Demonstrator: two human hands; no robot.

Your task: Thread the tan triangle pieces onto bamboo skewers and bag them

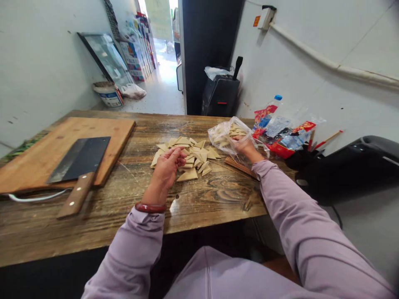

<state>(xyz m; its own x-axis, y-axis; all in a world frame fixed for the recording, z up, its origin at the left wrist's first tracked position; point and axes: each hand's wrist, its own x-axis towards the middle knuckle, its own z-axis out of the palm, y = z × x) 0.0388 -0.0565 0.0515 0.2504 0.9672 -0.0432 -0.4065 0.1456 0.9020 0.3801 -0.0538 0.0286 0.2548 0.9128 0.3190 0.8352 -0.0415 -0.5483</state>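
Note:
A heap of flat tan triangular pieces (190, 154) lies on the wooden table (124, 199). My left hand (168, 166) rests at the heap's near left edge, its fingers curled onto a few pieces. My right hand (245, 146) grips the open mouth of a clear plastic bag (223, 133) that holds more of the same pieces. A bundle of thin sticks (240, 167) lies on the table just under my right wrist. Both arms wear lilac sleeves, and a reddish bangle sits on my left wrist.
A wooden cutting board (40, 158) with a black cleaver (79, 164) lies at the left. Red packets, a bottle and plastic wrappers (280, 128) crowd the table's right end by the wall. A black chair (352, 166) stands right of the table. A black bin (220, 93) stands beyond.

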